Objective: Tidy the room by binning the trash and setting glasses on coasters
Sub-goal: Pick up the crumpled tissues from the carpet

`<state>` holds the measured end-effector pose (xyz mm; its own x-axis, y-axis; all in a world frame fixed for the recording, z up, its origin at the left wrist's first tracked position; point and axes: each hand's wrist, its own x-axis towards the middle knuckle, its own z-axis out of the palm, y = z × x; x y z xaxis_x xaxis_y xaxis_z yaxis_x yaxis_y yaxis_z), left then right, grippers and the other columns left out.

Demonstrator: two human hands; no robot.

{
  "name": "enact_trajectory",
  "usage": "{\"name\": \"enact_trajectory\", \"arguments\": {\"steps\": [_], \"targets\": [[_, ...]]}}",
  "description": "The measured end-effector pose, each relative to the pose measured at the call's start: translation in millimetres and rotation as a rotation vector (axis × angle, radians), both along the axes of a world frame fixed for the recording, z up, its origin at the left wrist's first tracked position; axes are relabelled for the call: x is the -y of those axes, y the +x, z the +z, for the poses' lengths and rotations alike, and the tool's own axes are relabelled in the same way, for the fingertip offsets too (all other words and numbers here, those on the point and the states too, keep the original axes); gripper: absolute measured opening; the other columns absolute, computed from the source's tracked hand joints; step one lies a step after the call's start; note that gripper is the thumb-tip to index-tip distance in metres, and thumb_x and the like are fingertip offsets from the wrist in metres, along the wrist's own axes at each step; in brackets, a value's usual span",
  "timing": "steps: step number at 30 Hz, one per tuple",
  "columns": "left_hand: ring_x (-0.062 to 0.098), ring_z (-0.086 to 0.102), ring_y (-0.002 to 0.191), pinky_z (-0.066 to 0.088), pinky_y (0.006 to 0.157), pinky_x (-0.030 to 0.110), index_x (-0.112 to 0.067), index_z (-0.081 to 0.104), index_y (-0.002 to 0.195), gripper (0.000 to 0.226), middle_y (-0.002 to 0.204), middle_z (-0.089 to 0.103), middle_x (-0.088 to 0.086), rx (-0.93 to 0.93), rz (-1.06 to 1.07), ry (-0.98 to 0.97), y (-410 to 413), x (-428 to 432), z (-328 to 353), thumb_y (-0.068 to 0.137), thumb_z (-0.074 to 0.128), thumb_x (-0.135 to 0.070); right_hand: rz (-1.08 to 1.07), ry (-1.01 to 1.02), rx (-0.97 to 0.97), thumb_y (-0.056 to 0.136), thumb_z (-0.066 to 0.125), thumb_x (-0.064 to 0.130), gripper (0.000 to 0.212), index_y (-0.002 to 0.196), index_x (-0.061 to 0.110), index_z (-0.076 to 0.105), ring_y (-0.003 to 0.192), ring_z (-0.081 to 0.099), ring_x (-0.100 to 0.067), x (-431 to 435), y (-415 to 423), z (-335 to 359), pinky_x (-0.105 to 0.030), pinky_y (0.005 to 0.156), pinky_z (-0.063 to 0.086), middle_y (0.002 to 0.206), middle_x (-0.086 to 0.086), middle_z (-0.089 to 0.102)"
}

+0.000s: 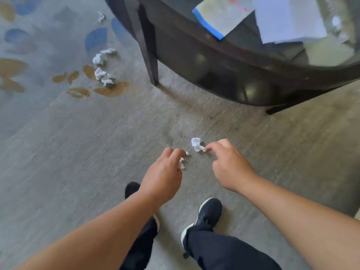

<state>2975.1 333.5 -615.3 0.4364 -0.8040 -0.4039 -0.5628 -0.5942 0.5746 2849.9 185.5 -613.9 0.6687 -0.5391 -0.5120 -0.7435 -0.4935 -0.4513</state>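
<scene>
your right hand [228, 164] pinches the soft, featherlight paper wad [196, 144] by a fold, left hand [162, 172] clutching a smaller scrap [182, 163].

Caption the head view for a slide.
Left hand pinches a small paper scrap, right hand a larger wad, on carpet by a dark table.

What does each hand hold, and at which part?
Right hand pinches the white paper wad by its near edge. Left hand grips small paper scraps.

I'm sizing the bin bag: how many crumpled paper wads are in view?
7: far wad up the carpet; four wads beside the table leg; left hand grips a wad; right hand pinches another. Others may be hidden.
</scene>
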Motion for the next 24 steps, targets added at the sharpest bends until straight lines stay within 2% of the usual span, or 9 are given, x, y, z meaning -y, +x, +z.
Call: {"name": "enact_trajectory", "arguments": {"steps": [3,7,9,12,14,16,18,20,24], "targets": [[0.022,0.057,0.084,0.053,0.070,0.041,-0.023,0.048,0.119,0.035,0.121,0.043,-0.003,-0.004,-0.037,0.114,11,8,-91,0.090,0.039,-0.006,0.008,0.008,-0.080,0.082,0.036,0.000,0.054,0.127,0.029,0.043,0.107,0.040,-0.022,9,9,-93,-0.034,0.077,0.039,0.127,0.002,0.037],[0.024,0.057,0.080,0.053,0.064,0.040,-0.021,0.054,0.114,0.029,0.121,0.041,-0.001,0.024,-0.145,0.177,23,18,-199,0.090,0.043,-0.008,0.048,-0.011,-0.167,0.079,0.037,-0.004,0.065,0.133,0.033,0.034,0.111,0.038,-0.025,20,23,-202,-0.036,0.083,0.041,0.129,0.001,0.034],[0.023,0.057,0.078,0.052,0.063,0.038,-0.021,0.054,0.113,0.027,0.121,0.041,-0.001,0.026,-0.168,0.188,26,23,-241,0.091,0.045,-0.009,0.069,-0.022,-0.205,0.078,0.041,-0.006,0.074,0.138,0.036,0.027,0.118,0.034,-0.027,25,29,-245,-0.037,0.089,0.042,0.139,0.001,0.025],[0.022,0.057,0.079,0.053,0.064,0.038,-0.020,0.052,0.113,0.022,0.122,0.039,-0.001,0.025,-0.196,0.202,22,28,-291,0.092,0.048,-0.015,0.171,-0.066,-0.224,0.076,0.047,-0.010,0.090,0.143,0.040,0.015,0.132,0.016,-0.031,31,35,-294,-0.041,0.095,0.041,0.152,0.004,0.000],[0.021,0.057,0.085,0.053,0.067,0.037,-0.019,0.049,0.117,0.025,0.128,0.035,0.000,0.007,-0.226,0.213,16,30,-318,0.092,0.049,-0.018,0.242,-0.083,-0.251,0.075,0.052,-0.010,0.094,0.144,0.040,0.013,0.135,0.009,-0.031,34,38,-318,-0.041,0.097,0.042,0.154,0.002,-0.009],[0.023,0.057,0.097,0.053,0.072,0.035,-0.021,0.042,0.124,0.035,0.137,0.026,0.001,-0.018,-0.271,0.238,8,31,-340,0.091,0.053,-0.023,0.304,-0.107,-0.295,0.074,0.059,-0.008,0.095,0.145,0.038,0.015,0.135,0.010,-0.031,34,39,-338,-0.041,0.098,0.042,0.154,-0.002,-0.010],[0.025,0.055,0.104,0.055,0.077,0.036,-0.023,0.035,0.132,0.051,0.141,0.019,0.001,-0.035,-0.321,0.267,2,32,-357,0.088,0.060,-0.027,0.341,-0.130,-0.305,0.075,0.059,-0.007,0.087,0.141,0.036,0.022,0.130,0.017,-0.031,31,40,-352,-0.040,0.095,0.044,0.153,-0.003,-0.003],[0.025,0.053,0.101,0.056,0.076,0.038,-0.024,0.030,0.136,0.061,0.136,0.019,0.002,-0.017,-0.365,0.286,-1,33,-368,0.086,0.064,-0.027,0.343,-0.166,-0.291,0.080,0.052,-0.003,0.068,0.135,0.032,0.031,0.122,0.024,-0.031,28,40,-360,-0.040,0.090,0.047,0.147,-0.004,0.010],[0.024,0.050,0.095,0.054,0.070,0.035,-0.019,0.035,0.131,0.052,0.123,0.031,0.004,0.048,-0.405,0.298,-1,36,-379,0.087,0.058,-0.008,0.327,-0.236,-0.264,0.084,0.042,-0.002,0.035,0.114,0.016,0.041,0.109,0.036,-0.030,26,43,-367,-0.036,0.078,0.045,0.122,-0.009,0.035]]}}
